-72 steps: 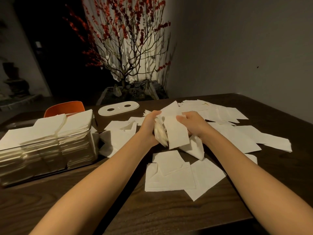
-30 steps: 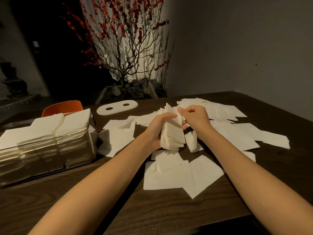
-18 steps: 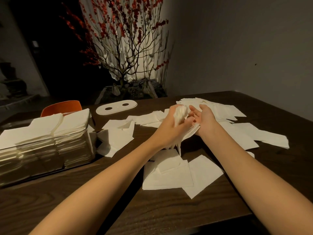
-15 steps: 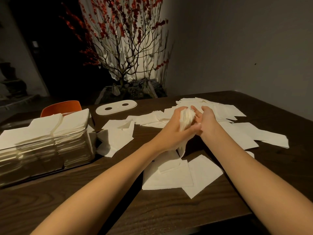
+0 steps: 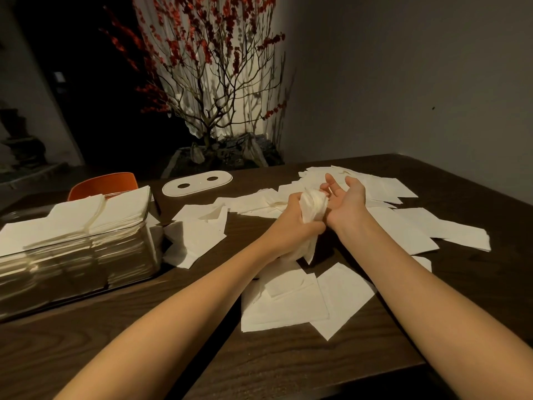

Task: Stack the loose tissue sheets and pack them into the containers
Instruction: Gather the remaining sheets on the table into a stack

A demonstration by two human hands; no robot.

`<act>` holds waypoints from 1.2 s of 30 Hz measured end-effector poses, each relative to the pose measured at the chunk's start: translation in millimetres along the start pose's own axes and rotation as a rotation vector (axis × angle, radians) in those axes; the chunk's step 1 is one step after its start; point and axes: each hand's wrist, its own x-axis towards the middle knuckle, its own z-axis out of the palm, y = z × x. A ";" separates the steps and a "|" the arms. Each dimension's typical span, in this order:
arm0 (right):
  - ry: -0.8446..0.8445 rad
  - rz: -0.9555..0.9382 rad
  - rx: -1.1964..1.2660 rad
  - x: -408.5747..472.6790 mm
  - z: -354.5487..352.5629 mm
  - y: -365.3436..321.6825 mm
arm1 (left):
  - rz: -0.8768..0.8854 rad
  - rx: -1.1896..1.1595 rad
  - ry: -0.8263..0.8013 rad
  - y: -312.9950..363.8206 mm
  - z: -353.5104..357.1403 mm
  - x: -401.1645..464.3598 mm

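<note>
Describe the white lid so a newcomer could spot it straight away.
Start at the clear container packed with tissues on the table's left. Beyond it, beside the orange chair, lies the white lid. Unlike the square tissue sheets, it is oval with two dark holes.

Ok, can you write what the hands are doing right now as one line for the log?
left hand: grips tissue bundle | right hand: open beside bundle | container: full | loose sheets: on table

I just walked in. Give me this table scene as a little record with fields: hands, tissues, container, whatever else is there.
left hand: left hand grips a bundle of tissues
right hand: right hand open, palm beside the bundle
loose sheets: loose tissue sheets scattered over the table
container: clear container at left, packed with stacked tissues above its rim
lid: white lid with two holes, lying apart
background: red-blossomed branches
</note>
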 end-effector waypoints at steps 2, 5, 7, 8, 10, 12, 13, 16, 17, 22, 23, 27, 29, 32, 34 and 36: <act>-0.036 0.008 0.016 0.7 0.2 -1.9 | -0.090 -0.231 0.033 -3.0 -3.9 3.4; -0.080 -0.032 -0.216 5.8 -1.7 -6.2 | -0.258 -0.761 0.110 -0.4 -14.7 1.2; -0.036 -0.165 -0.641 13.8 -4.9 -7.2 | -0.297 -0.963 0.140 -6.3 -24.9 2.5; -0.003 -0.280 -0.901 18.1 -8.2 -7.1 | -0.313 -1.027 0.151 -9.6 -29.8 3.1; -0.038 -0.548 -1.338 28.4 -16.7 -5.0 | -0.348 -1.085 0.157 -17.5 -35.8 6.3; -0.114 -0.674 -1.619 36.1 -22.3 -0.9 | -0.373 -1.116 0.185 -22.7 -38.9 8.4; -0.135 -0.700 -1.738 40.4 -24.8 1.7 | -0.378 -1.124 0.197 -24.6 -40.3 10.1; -0.099 -0.743 -2.136 50.4 -26.9 7.8 | -0.390 -1.143 0.204 -26.5 -42.6 14.0; -0.052 -0.736 -2.246 52.3 -27.3 7.8 | -0.390 -1.147 0.205 -26.7 -43.2 15.4; 0.041 -0.555 -2.322 60.6 -32.8 -1.7 | -0.396 -1.068 0.212 -27.3 -40.2 19.8; 0.015 -0.521 -2.305 61.4 -33.4 -3.8 | -0.398 -1.045 0.212 -27.5 -39.1 20.7; -0.082 -0.542 -2.252 59.2 -33.2 -8.8 | -0.395 -1.037 0.186 -26.2 -34.2 24.7; -0.097 -0.603 -2.249 58.1 -32.3 -7.5 | -0.396 -1.027 0.171 -26.1 -32.4 26.4; -0.091 -0.751 -2.302 59.7 -31.5 -3.6 | -0.408 -1.022 0.161 -27.0 -30.8 27.8; -0.089 -0.820 -2.317 61.4 -32.6 -2.7 | -0.407 -1.047 0.168 -28.0 -31.5 27.3; -0.073 -0.852 -2.283 62.0 -34.2 -3.2 | -0.395 -1.059 0.192 -30.2 -33.1 27.3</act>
